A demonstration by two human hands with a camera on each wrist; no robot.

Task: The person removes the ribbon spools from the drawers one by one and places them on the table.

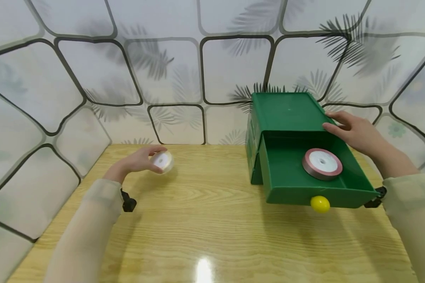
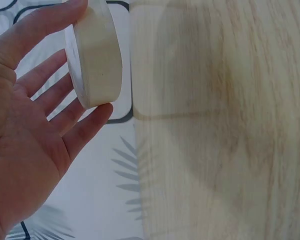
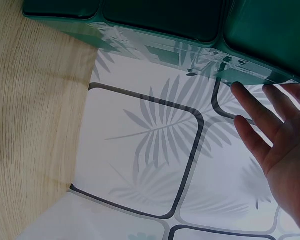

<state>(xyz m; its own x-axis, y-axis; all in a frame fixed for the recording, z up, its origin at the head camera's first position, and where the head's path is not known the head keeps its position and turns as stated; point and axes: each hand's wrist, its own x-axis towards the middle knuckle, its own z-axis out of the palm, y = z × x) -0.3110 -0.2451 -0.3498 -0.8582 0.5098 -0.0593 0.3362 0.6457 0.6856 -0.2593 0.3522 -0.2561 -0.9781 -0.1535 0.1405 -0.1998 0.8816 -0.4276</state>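
My left hand (image 1: 141, 159) pinches a cream ribbon roll (image 1: 162, 161) between thumb and fingers, raised over the left part of the table. In the left wrist view the roll (image 2: 97, 55) is tilted on edge, with the thumb on one side and fingertips beneath it. On the right stands a green drawer cabinet (image 1: 287, 110), its top drawer (image 1: 279, 165) pulled out by a yellow knob (image 1: 320, 204). A pink ribbon roll (image 1: 322, 164) lies flat inside that drawer. My right hand (image 1: 357, 131) touches the cabinet's top right edge, fingers fairly straight, holding nothing.
The wooden table (image 1: 198, 220) reaches back to a patterned wall covering (image 1: 177, 74) with leaf prints. Clear tape (image 3: 160, 50) runs along the cabinet's side. Black wrist cameras (image 1: 128, 202) sit at both cuffs. The drawer front juts out over the table.
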